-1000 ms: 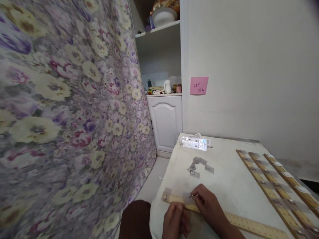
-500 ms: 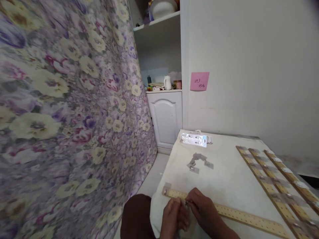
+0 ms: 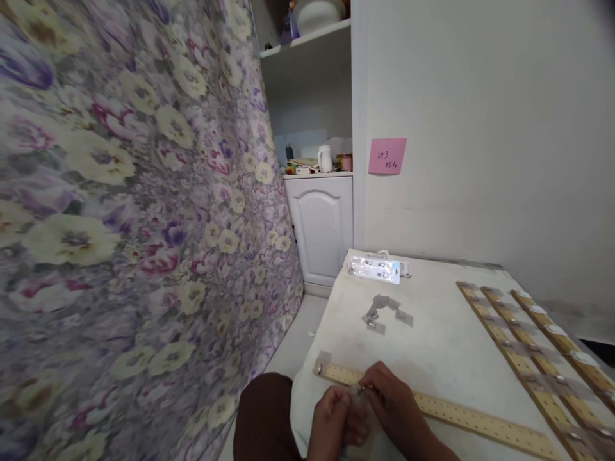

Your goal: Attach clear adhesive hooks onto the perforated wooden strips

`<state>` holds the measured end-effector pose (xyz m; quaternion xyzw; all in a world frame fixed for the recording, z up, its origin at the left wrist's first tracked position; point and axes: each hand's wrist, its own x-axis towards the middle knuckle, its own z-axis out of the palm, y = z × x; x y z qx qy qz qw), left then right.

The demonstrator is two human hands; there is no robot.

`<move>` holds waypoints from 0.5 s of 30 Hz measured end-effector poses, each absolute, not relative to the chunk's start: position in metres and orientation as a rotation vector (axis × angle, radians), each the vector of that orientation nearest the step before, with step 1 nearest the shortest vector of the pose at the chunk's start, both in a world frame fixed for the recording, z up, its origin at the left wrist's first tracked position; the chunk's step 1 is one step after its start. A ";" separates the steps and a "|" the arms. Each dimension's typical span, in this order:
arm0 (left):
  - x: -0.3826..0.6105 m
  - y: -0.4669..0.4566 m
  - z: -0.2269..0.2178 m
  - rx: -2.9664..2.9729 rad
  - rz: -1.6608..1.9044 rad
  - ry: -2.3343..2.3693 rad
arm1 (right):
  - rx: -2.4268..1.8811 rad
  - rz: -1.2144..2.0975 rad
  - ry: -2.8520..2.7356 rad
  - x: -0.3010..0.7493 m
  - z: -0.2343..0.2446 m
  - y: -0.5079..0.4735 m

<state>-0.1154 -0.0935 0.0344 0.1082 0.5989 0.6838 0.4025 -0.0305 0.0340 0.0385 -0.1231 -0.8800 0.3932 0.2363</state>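
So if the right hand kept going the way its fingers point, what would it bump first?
Probably the left hand. The right hand points left across the wooden strip, and only a small clear piece sits between their fingertips. It's blurry, so depth is unsure.

**Operator:** Position of the hands?

**Technician:** The left hand and right hand meet at the near table edge. The right fingertips pinch a clear tab over the left end of a perforated wooden strip. The left fingers curl against the tab; their grip is not discernible.

**Operator:** Surrounding items?

**Technician:** Loose clear pieces lie mid-table, and a blister pack lies at the far edge. Three further strips lie side by side on the right. A pink note is on the wall. A floral cloth hangs on the left, with a white cabinet behind it.
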 end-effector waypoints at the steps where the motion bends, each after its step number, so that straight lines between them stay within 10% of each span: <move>1: -0.116 -0.094 0.034 0.266 1.735 1.514 | -0.345 1.091 -2.396 -0.031 0.038 0.034; 15: -0.120 -0.096 0.022 0.147 1.756 1.525 | -0.610 1.624 -2.135 -0.047 0.016 0.036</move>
